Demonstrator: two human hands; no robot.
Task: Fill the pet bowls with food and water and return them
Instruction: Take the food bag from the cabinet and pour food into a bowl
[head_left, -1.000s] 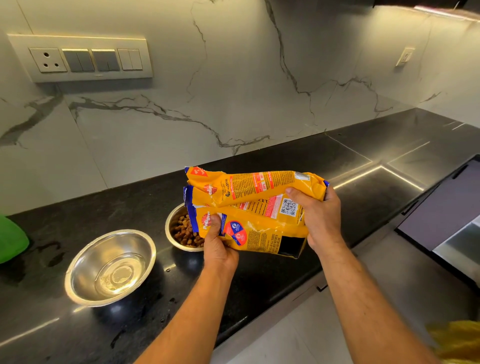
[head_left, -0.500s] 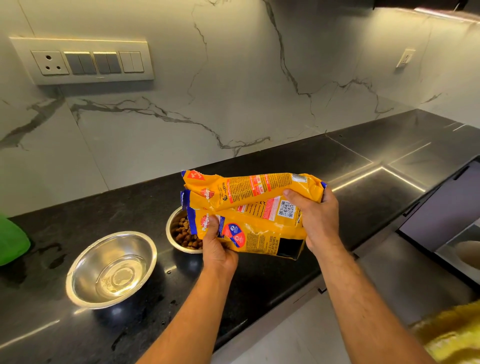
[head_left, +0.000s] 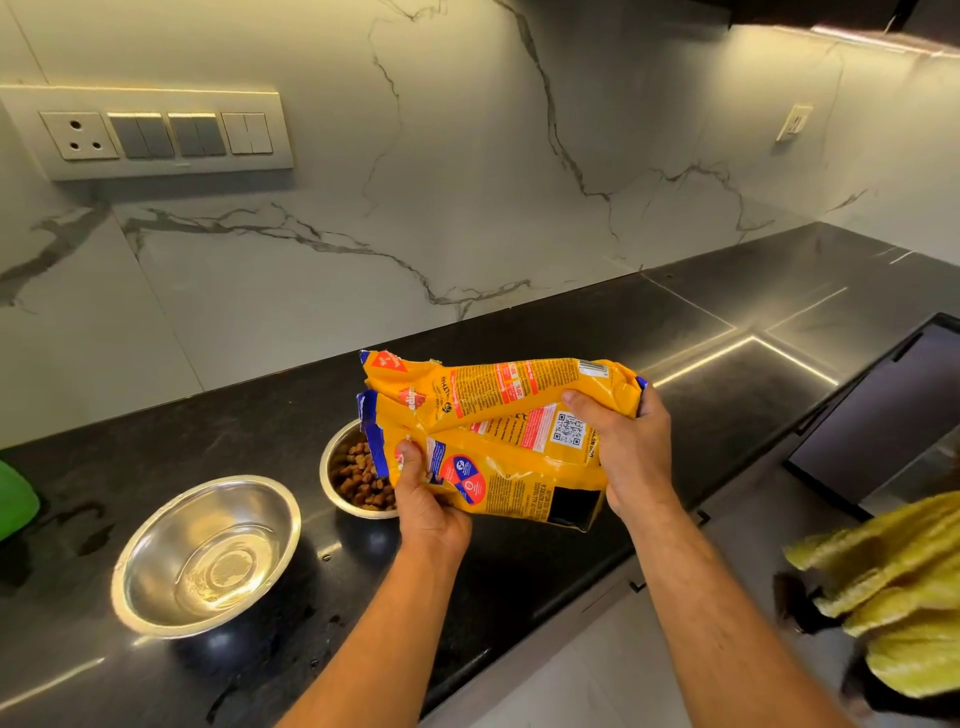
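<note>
In the head view, 2 bare hands hold a crinkled yellow plastic pet-food bag (head_left: 498, 431) on its side above the counter, its torn blue-edged mouth pointing left over the far steel bowl of brown kibble (head_left: 358, 475). The left hand (head_left: 426, 499) pinches the bag near its mouth, thumb on top; the right hand (head_left: 623, 447) grasps the closed end, fingers curled round it. The bag overhangs the right part of that bowl, hiding its far rim. To the near left, apart from it, sits the larger round steel bowl (head_left: 208, 553) holding clear water. Food and water both look supplied, so the pour is probably at or near its end. The risk from here: a loose mouth could drop kibble past the rim onto the counter, and tipping further could overfill the bowl; carrying the water bowl off could slosh it, since the stone already shows wet patches. The surface is a polished black stone countertop (head_left: 675, 338), with a white veined marble wall behind, a cream switch panel (head_left: 156, 132) at far left, a green object (head_left: 15, 499) at the left edge, and yellow cloth (head_left: 893, 587) at near right.
</note>
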